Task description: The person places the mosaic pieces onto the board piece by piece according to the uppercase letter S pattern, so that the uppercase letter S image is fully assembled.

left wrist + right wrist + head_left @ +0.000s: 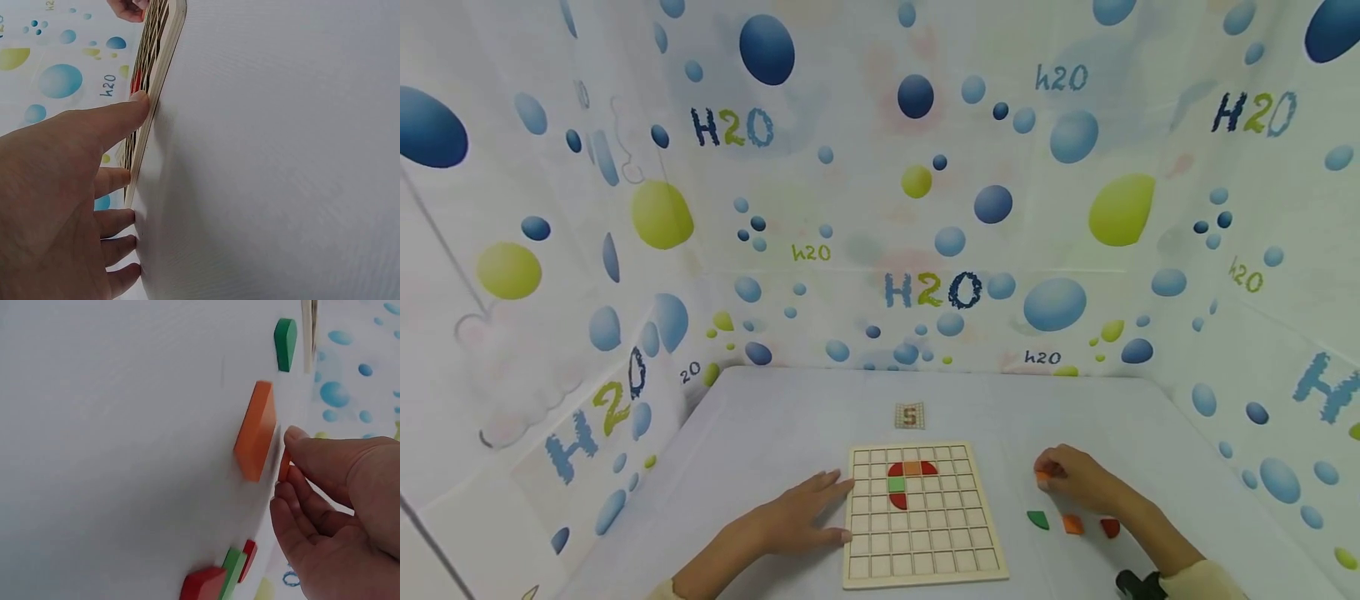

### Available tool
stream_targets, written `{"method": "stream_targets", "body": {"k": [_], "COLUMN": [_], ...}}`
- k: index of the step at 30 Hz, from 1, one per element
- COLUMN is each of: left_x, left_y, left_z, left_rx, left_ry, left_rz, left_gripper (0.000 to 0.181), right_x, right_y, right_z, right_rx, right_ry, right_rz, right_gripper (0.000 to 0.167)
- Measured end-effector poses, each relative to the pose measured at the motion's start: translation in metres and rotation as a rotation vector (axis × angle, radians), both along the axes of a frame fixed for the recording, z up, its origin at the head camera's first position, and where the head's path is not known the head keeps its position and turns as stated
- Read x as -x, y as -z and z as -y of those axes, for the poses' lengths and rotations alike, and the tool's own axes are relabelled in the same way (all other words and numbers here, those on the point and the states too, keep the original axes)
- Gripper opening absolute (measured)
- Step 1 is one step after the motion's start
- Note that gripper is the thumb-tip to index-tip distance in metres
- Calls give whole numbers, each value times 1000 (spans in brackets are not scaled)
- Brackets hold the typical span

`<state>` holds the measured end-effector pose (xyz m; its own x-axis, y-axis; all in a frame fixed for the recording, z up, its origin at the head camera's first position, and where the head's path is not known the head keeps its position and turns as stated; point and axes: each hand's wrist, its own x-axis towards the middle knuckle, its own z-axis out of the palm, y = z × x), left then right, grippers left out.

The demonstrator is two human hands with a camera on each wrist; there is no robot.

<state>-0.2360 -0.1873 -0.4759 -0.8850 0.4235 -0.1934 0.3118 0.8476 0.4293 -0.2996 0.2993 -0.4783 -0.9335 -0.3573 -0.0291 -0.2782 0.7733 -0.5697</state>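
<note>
A wooden grid board (940, 542) lies on the table, with red quarter-round pieces (928, 468), an orange square (912, 468) and a green square (897, 484) in its upper cells. My left hand (797, 517) rests against the board's left edge, fingers spread; thumb and fingertips touch that edge in the left wrist view. To the right of the board, my right hand (1078, 475) pinches an orange piece (285, 464) between thumb and fingers, close to the table. Nearer me lie a green piece (1037, 520), another orange piece (1072, 524) and a red piece (1110, 527).
A small pattern card (909, 416) stands behind the board. More red (203, 584) and green (232, 575) pieces lie low in the right wrist view. A dark object (1138, 585) sits by the right sleeve. Printed curtains (850, 208) enclose the white table (775, 425).
</note>
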Motion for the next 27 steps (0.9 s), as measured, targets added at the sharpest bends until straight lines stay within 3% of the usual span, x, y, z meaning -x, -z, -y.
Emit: {"method": "stream_targets", "body": {"k": [14,22,27], "left_x": [1,3,2], "left_y": [3,5,4], "left_z": [1,1,1], "left_rx": [2,16,15], "left_ry": [-3,-7,-9], "left_rz": [-5,-2,-3], "left_gripper": [86,86,86], "right_x": [3,-2,-7], "right_y": [-8,-13,-15], "right_z": [52,98,123], "right_rx": [3,32,64], "right_ry": [-59,-136,-227], "right_rz": [-31,-61,-80], "right_gripper": [17,17,18]}}
